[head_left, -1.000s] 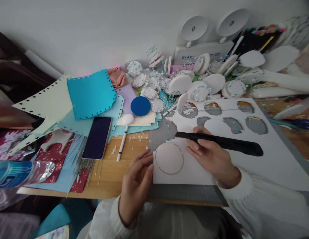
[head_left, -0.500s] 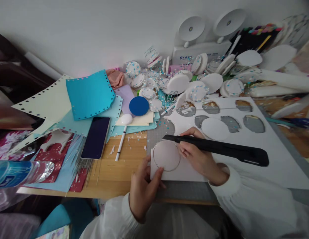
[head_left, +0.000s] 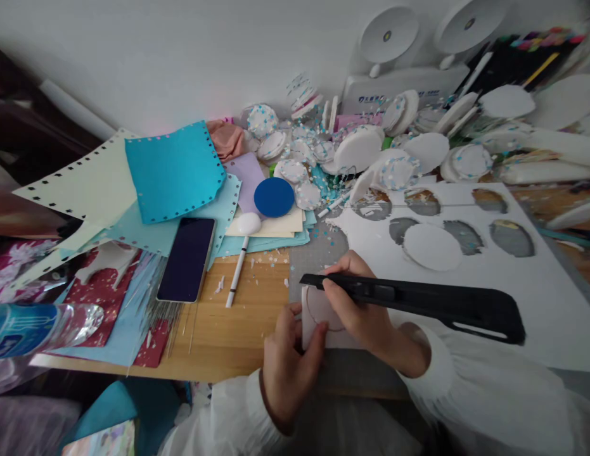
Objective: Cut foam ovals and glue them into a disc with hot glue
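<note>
My left hand grips the lower left edge of a white foam piece, its thumb on top. A thin circle outline shows on that piece, partly hidden by my right hand. My right hand is closed around a long black utility knife, whose tip points left over the top edge of the piece. Behind it lies a large white foam sheet with several round holes, and a loose white disc rests on it.
A phone, a white pen and a blue disc lie left of the grey cutting mat. Many white foam discs are heaped behind. A bottle is at the far left.
The view has shifted slightly. My right hand and the knife have moved left across the foam piece, now covering more of the circle outline. My left hand keeps its hold.
</note>
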Available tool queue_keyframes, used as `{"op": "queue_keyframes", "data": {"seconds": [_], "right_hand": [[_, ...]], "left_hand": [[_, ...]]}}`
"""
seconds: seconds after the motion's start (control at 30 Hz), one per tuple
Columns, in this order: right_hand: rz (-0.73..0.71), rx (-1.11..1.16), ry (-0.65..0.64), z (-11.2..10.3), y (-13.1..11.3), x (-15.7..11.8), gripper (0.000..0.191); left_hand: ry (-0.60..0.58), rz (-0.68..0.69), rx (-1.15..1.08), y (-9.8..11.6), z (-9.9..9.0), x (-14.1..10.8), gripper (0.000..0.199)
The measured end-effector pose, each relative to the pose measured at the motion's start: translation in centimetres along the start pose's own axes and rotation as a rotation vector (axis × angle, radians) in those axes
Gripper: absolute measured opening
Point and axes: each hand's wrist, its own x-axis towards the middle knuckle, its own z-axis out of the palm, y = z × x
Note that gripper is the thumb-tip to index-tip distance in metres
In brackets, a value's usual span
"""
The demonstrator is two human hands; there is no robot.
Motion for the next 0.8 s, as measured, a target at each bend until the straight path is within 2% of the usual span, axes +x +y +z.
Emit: {"op": "queue_keyframes", "data": {"seconds": [0.27, 0.43, 0.6, 0.8], "right_hand": [[0.000, -0.116, -0.074, 0.2, 0.5, -0.1, 0.005], [0.030, -0.128, -0.093, 0.0, -0.6, 0.0, 0.007], [0.076, -0.113, -0.150, -0.4, -2.0, 0.3, 0.008], [0.101, -0.184, -0.143, -0.2, -2.4, 0.1, 0.005]], "left_hand": [[-0.002, 0.045, 0.025, -0.2, -0.1, -0.1, 0.027], [-0.009, 0.065, 0.003, -0.5, 0.0, 0.0, 0.030], [0.037, 0.099, 0.052, -0.5, -0.1, 0.0, 0.031], [0.072, 0.170, 0.136, -0.5, -0.2, -0.2, 0.030]]}}
